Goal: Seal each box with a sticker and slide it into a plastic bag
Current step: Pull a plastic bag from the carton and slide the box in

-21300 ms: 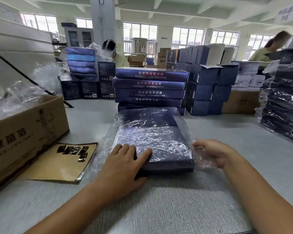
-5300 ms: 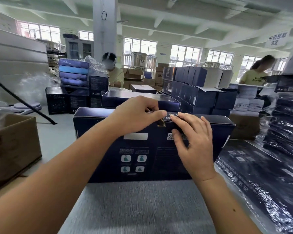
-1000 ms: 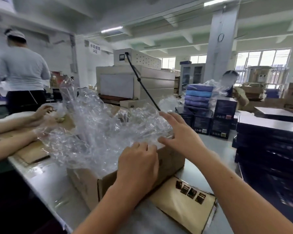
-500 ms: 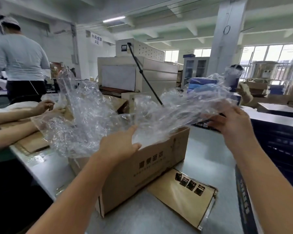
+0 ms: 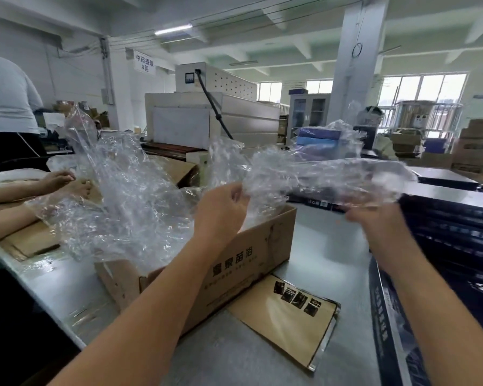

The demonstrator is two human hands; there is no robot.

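A clear plastic bag [image 5: 318,174] is stretched in the air between my hands, above the right end of a cardboard carton [image 5: 243,263]. My left hand [image 5: 221,213] grips the bag's left end. My right hand [image 5: 374,221], blurred, holds its right end over the dark blue boxes [image 5: 452,218]. More crumpled clear bags [image 5: 117,196] spill out of the carton. A brown sticker sheet [image 5: 285,316] with dark stickers lies flat on the grey table [image 5: 326,246] below the carton.
Another person's hands [image 5: 64,182] rest on cardboard at the left, and a person in a white shirt [image 5: 6,101] stands behind them. A beige machine [image 5: 212,118] stands beyond the carton. A bagged dark box [image 5: 396,330] lies at the right edge.
My right hand has pulled the bag farther right and lower, over the dark boxes. My left hand has risen and now grips the bag's other end, free of the pile.
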